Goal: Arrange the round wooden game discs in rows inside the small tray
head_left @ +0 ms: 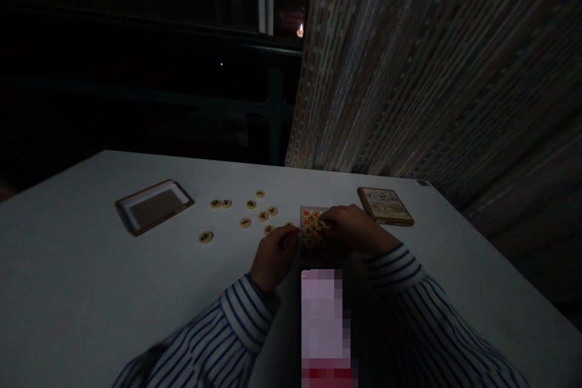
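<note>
Round Chinese chess pieces [313, 230] with red and black characters lie packed in a small pale-edged tray [311, 208] in front of me. My left hand [275, 256] is closed at the tray's left edge, thumb and fingers pinched against it. From the right, my right hand [357, 229] reaches over the tray with bent fingers down on a Chinese chess piece; the fingertips are partly hidden. Several loose pieces [245, 222] with black characters are scattered on the table to the left of the tray, one of them [288, 226] close by my left hand.
On the white table [159, 279], an open box lid [154, 206] lies at the far left and a printed box part [386, 205] at the right. A lit phone-like screen [322, 315], partly pixelated, is below my hands. A string curtain [364, 73] hangs behind. The room is dim.
</note>
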